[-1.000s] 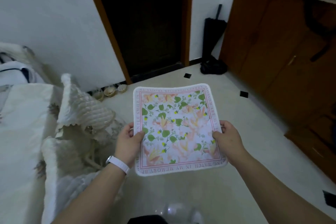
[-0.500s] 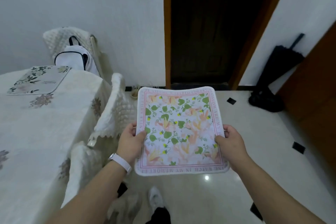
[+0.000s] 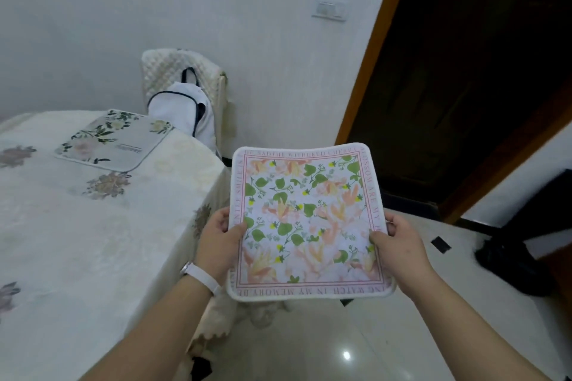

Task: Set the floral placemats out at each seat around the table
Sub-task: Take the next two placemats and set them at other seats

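Note:
I hold a square floral placemat [image 3: 306,219] with green leaves, orange flowers and a pink lettered border flat in the air, to the right of the table. My left hand [image 3: 220,241] grips its left edge, and my right hand [image 3: 399,249] grips its right edge. A second placemat [image 3: 114,139], grey with pale flowers, lies on the far corner of the table [image 3: 77,226], which is covered by a cream flowered cloth.
A chair with a quilted cover [image 3: 173,71] stands at the table's far end with a white backpack [image 3: 185,111] on it. Another covered chair [image 3: 223,315] is partly hidden below the held placemat. A dark doorway [image 3: 464,71] is at the right, with a black bag [image 3: 520,260] on the glossy floor.
My view has swung left, bringing the table, its grey placemat and the far chair further into view. Both hands keep the same grip on the held placemat.

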